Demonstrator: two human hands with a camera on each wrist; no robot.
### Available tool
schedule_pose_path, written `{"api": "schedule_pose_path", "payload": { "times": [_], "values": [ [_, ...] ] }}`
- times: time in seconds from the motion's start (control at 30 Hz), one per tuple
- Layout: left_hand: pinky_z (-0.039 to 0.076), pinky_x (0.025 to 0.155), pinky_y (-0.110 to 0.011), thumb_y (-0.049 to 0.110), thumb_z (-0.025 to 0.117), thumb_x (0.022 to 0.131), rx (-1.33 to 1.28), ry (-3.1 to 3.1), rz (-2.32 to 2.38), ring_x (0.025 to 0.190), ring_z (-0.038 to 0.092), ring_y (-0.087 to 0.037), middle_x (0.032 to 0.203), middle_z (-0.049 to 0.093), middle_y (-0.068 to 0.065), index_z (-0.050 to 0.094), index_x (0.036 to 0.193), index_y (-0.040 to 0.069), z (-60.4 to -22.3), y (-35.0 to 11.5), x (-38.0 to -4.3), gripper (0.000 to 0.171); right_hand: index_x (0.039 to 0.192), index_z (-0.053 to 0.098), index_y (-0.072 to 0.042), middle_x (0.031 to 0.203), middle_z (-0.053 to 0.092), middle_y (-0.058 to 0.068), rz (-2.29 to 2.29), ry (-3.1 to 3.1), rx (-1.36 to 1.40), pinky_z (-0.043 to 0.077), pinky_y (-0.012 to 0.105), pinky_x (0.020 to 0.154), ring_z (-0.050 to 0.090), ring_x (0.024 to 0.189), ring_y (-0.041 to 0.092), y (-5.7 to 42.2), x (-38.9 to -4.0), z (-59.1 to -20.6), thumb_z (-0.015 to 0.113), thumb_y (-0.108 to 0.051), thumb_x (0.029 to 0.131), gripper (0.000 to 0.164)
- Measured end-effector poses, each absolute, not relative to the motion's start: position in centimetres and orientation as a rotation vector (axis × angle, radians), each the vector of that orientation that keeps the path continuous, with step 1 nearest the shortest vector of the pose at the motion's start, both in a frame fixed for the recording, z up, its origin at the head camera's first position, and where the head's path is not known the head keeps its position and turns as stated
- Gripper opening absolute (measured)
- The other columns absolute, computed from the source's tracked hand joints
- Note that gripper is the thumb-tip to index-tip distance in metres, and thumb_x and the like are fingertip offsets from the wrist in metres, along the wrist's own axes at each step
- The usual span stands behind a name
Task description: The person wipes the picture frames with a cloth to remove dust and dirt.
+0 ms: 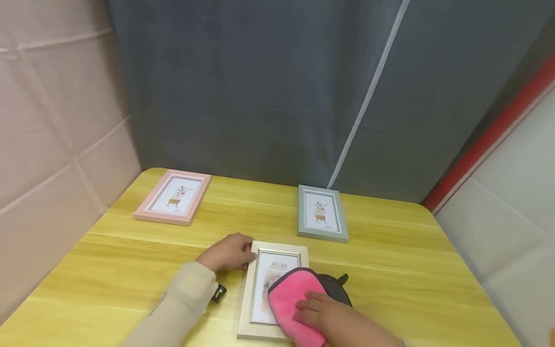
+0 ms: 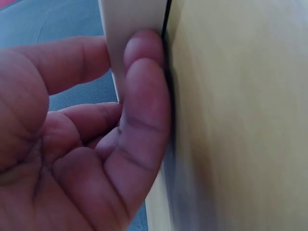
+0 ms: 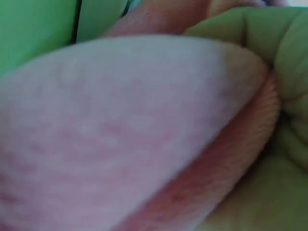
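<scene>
A cream picture frame (image 1: 246,308) lies on the table, its printed card upside down in the head view. At its upper left corner my left hand (image 1: 231,251) grips the frame, fingertips pressed against the pale side edge (image 2: 137,17) in the left wrist view. A pink cloth (image 1: 292,291) with a dark border is held in my right hand (image 1: 329,315), over the frame's lower right part, hiding some of the print. Beside the cloth shows a dark piece (image 1: 336,289) with a small loop. In the right wrist view the folded cloth (image 3: 120,110) fills most of the picture.
A pink picture frame (image 1: 161,218) lies at the table's back left, and a grey-green one (image 1: 302,212) at the back right. A dark curtain (image 1: 243,96) hangs behind the wood-grain table (image 1: 390,255). Pale panels stand on both sides.
</scene>
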State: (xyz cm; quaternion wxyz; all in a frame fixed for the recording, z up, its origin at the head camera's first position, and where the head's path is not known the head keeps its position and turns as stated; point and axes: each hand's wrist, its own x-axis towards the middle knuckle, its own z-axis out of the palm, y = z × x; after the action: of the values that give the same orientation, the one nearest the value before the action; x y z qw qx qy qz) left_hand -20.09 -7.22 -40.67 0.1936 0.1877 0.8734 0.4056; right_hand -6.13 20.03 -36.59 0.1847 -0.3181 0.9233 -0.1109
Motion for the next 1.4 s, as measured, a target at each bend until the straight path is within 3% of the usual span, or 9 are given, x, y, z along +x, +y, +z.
{"api": "schedule_pose_path", "payload": {
  "times": [0.13,0.23,0.4,0.6,0.7,0.83,1.2,1.4],
  "values": [
    [0.039,0.053,-0.027,0.013,0.065,0.095,0.542,2.449,1.121,0.054,0.048,-0.014,0.063,0.056,-0.002,0.057,0.077,0.008,-40.8,-7.0,-20.1,0.02,0.13,0.064,-0.021,0.136,0.059,-0.004,-0.157,2.61,-1.101,0.05,0.043,0.096,0.049,0.13,0.029,19.9,-5.9,-37.8,0.047,-0.065,0.095,0.059],
    [0.039,0.053,-0.027,0.013,0.064,0.095,0.53,2.45,1.114,0.055,0.048,-0.014,0.064,0.056,-0.003,0.057,0.077,0.008,-40.8,-7.1,-20.0,0.02,0.129,0.065,-0.021,0.135,0.06,-0.004,-0.147,2.631,-1.049,0.051,0.045,0.094,0.049,0.13,0.03,19.2,-5.9,-38.2,0.048,-0.067,0.094,0.06],
    [0.039,0.053,-0.027,0.013,0.063,0.096,0.536,2.432,1.124,0.055,0.047,-0.014,0.065,0.057,-0.004,0.058,0.079,0.008,-40.6,-7.4,-20.1,0.018,0.132,0.065,-0.025,0.132,0.062,-0.009,-0.174,2.655,-0.856,0.051,0.044,0.095,0.047,0.131,0.026,17.9,-6.5,-37.7,0.064,-0.063,0.087,0.059],
    [0.041,0.053,-0.026,0.013,0.063,0.096,0.58,2.416,1.128,0.055,0.048,-0.012,0.066,0.058,-0.003,0.057,0.08,0.009,-40.8,-7.6,-20.4,0.018,0.129,0.065,-0.03,0.125,0.064,-0.013,-0.268,2.709,-0.695,0.048,0.046,0.099,0.047,0.133,0.023,17.4,-7.8,-37.0,0.081,-0.028,0.082,0.05],
    [0.041,0.053,-0.027,0.012,0.064,0.096,0.593,2.412,1.144,0.056,0.049,-0.013,0.067,0.058,-0.004,0.057,0.079,0.008,-40.9,-7.7,-20.4,0.019,0.119,0.07,-0.025,0.115,0.068,-0.011,-0.28,2.757,-0.764,0.049,0.047,0.098,0.049,0.13,0.027,17.4,-9.0,-37.1,0.078,-0.01,0.081,0.041],
    [0.041,0.054,-0.028,0.012,0.064,0.096,0.592,2.406,1.153,0.057,0.049,-0.014,0.068,0.058,-0.005,0.057,0.08,0.007,-41.0,-7.7,-20.4,0.019,0.112,0.072,-0.019,0.107,0.069,-0.008,-0.325,2.775,-0.784,0.049,0.047,0.099,0.049,0.129,0.03,17.5,-10.8,-37.3,0.075,-0.005,0.083,0.033],
    [0.04,0.054,-0.028,0.013,0.064,0.097,0.582,2.416,1.134,0.057,0.048,-0.014,0.067,0.058,-0.004,0.056,0.079,0.008,-41.0,-7.4,-20.5,0.02,0.119,0.07,-0.014,0.12,0.067,-0.002,-0.454,2.785,-0.749,0.042,0.05,0.106,0.041,0.137,0.033,18.0,-12.4,-37.6,0.067,-0.003,0.088,0.033],
    [0.041,0.055,-0.029,0.013,0.064,0.097,0.536,2.433,1.133,0.057,0.048,-0.014,0.066,0.057,-0.004,0.057,0.079,0.007,-40.8,-7.3,-20.4,0.02,0.128,0.067,-0.012,0.134,0.062,0.001,-0.56,2.773,-0.767,0.036,0.052,0.11,0.037,0.14,0.034,18.8,-12.1,-37.9,0.058,0.007,0.086,0.046]
  ]
}}
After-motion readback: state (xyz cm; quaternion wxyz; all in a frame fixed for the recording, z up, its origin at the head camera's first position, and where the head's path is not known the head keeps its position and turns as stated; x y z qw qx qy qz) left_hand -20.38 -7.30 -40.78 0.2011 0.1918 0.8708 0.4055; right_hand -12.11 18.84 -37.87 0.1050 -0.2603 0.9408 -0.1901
